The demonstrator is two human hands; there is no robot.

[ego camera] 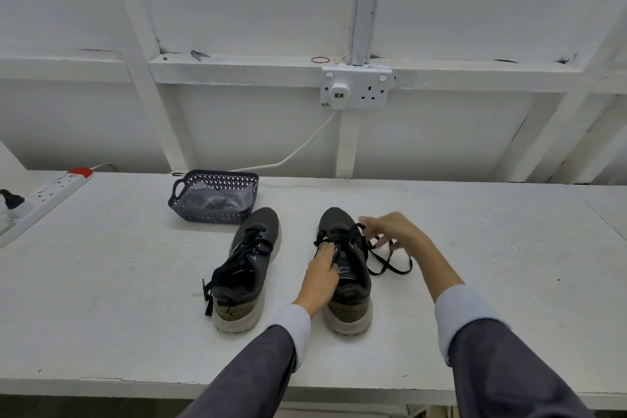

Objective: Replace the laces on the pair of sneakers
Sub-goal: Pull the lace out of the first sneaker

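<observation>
Only the head-cam view here. First, the stuff that's hard to read: the right hand (390, 231) is motion-blurred, hovering just right of the right sneaker (353, 282) with its fingers spread over a loose black lace (390, 263). I honestly can't tell if it's pinching the lace or just touching it. The lace is still threaded through the upper eyelets, and the rest loops out onto the white table (475, 248). The left hand (322, 276) covers the shoe's inner side, fingers curled round the collar by the tongue, gripping it. Both forearms are cut off by the bottom edge.

Behind the left sneaker (247, 268), close to its toe, sits a dark basket (190, 210). Inside is a crinkly clear plastic bag (217, 197) with something dark in it that I can't make out.

Materials: both sneakers have dark knit-looking uppers, olive heel patches and chunky off-white soles, toes pointing away, standing side by side but apart. The left one is still fully laced, with its ends trailing down past the heel. The basket is perforated plastic with a loop handle. The table surface is painted white and a bit scuffed.

A white power strip (51, 193) with a red switch lies far left, and a double wall socket (373, 92) with a white plug in it sits up on the wall.

Writing: there's white print on the right sneaker's tongue, too small to read.
</observation>
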